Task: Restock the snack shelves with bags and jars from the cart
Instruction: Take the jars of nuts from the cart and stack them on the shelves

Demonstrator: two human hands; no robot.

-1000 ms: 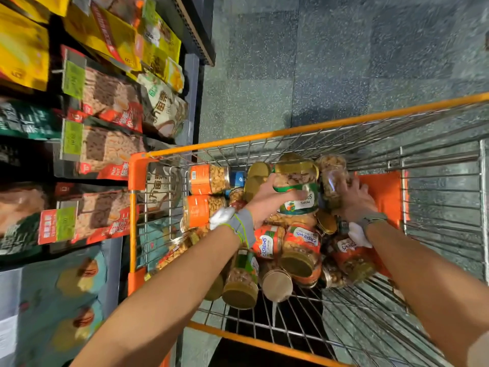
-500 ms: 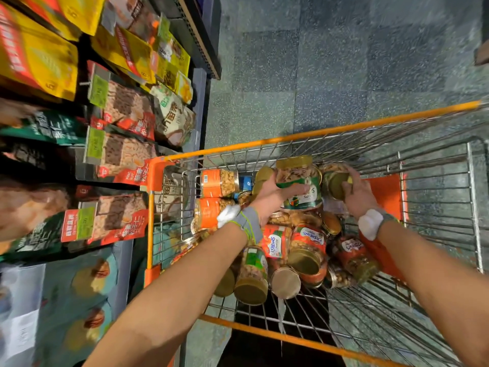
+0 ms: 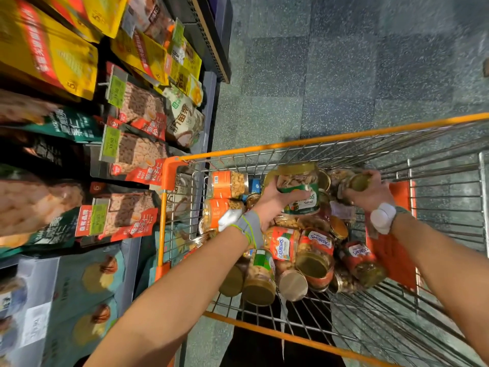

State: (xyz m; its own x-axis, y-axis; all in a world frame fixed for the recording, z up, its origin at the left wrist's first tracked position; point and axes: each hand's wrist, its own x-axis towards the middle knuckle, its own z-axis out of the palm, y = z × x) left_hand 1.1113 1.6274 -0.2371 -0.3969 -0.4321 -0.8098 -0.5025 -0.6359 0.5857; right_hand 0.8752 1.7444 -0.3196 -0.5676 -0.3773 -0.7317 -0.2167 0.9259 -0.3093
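Jar pickup from cart (image 3: pixel 344 136).
Left hand (image 3: pixel 272 202) curls round green-label jar (image 3: pixel 300 190); right hand (image 3: pixel 373 193) grips second jar (image 3: pixel 344 180): two per trip.

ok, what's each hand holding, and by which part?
The left hand grips the green-label jar round its body, thumb across the label. The right hand grips a clear jar at its lid end.

This is a shop. Shelves (image 3: pixel 211 83) on one side are full of snack bags (image 3: pixel 137 109) with little price tags (image 3: pixel 110 145). An orange wire cart (image 3: pixel 304 142) full of nut jars (image 3: pixel 315 250) stands on a gray tile floor (image 3: pixel 344 75).
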